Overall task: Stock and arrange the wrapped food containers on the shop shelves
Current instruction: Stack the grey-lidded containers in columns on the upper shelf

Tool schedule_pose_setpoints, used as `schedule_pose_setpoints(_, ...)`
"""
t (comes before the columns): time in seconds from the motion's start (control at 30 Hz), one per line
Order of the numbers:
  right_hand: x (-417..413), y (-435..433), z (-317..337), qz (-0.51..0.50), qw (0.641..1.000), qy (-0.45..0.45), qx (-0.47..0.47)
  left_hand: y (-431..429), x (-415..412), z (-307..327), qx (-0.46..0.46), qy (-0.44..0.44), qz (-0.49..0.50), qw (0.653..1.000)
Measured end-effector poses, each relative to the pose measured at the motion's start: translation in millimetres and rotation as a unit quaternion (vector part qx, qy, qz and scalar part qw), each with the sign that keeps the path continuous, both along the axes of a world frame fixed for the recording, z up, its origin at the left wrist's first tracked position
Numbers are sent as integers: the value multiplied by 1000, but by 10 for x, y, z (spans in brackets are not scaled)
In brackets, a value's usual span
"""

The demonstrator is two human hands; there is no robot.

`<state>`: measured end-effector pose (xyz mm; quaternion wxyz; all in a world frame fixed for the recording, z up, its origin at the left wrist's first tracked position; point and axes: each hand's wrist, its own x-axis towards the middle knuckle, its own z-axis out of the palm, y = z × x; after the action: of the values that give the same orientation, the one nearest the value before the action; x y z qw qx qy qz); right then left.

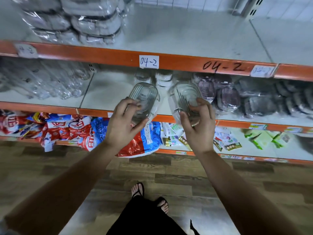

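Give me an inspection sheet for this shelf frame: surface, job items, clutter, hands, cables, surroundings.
Surface: middle shelf, grey board with an orange edge, partly bare.
Job's things: left container and right container, both clear and wrapped, are held in front of the middle shelf. Wrapped stacks sit on the top shelf. Dark-lidded packs sit on the middle shelf at right.
Clutter: snack packets heaped on the bottom shelf, some hanging over its edge.
Grippers: left hand grips the left container; right hand grips the right container.
Cables: nothing seen.
Surroundings: paper label reading 04-2, wooden floor, sandalled feet.
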<state>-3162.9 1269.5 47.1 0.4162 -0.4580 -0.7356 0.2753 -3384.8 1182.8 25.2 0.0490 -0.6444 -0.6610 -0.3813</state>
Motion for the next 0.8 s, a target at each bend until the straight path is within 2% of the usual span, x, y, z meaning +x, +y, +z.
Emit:
schedule_pose_setpoints(0.2, 204, -7, 383, 19, 995, 23, 99, -6, 63, 416, 22, 54, -17, 998)
schedule_pose_setpoints(0.37, 277, 348, 771, -2, 990, 12, 137, 337, 6, 848, 23, 88, 19, 996)
schedule_pose_setpoints(0.5, 226, 760, 1042, 17, 989, -60, 135, 686, -37, 1117, -59, 43, 50, 996)
schedule_pose_setpoints(0.57, 187, 980, 1126, 42, 987, -96, 120, 853, -64, 1227, -66, 38, 54, 996)
schedule_pose_setpoints(0.73, 21, 1442, 1196, 58, 969, -220, 98, 1217, -197, 1366, -101, 122, 105, 982)
schedule_pose_setpoints(0.8, -44, 1588, 1214, 46, 964, -252, 68, 1371, -270, 1387, -125, 116, 118, 978)
